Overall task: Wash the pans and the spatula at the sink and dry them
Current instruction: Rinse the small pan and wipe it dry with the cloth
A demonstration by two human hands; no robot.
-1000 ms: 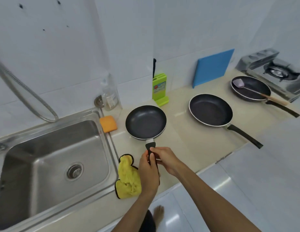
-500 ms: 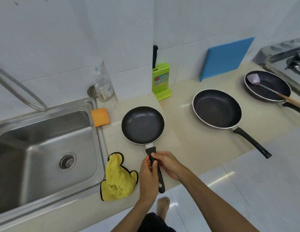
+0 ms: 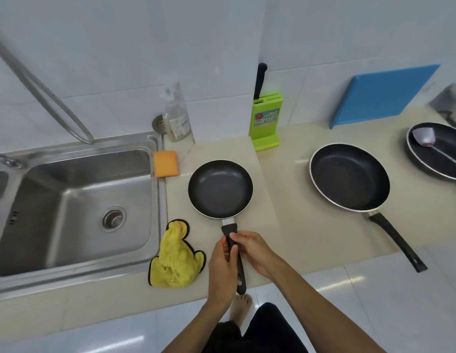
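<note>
Two hands clamp the black handle (image 3: 234, 253) of the small pan (image 3: 220, 188): the left hand (image 3: 220, 266) has its fingers curled round it from one side, and the right hand (image 3: 253, 250) from the other. I see the pan resting on the counter (image 3: 285, 200) just right of the sink (image 3: 159, 200), near the orange sponge (image 3: 165, 163) and the yellow cloth (image 3: 177, 258). Further right lie a larger pan (image 3: 349, 177) and a third pan (image 3: 445, 159), which holds the spatula (image 3: 423, 140).

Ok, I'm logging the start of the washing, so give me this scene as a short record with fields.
small pan: upright, just right of the sink
hands: left hand and right hand both grip its handle
yellow cloth: crumpled on the counter, left of that handle
orange sponge: at the sink's right rim
other pans: middle pan further right; far pan holds the spatula
</note>
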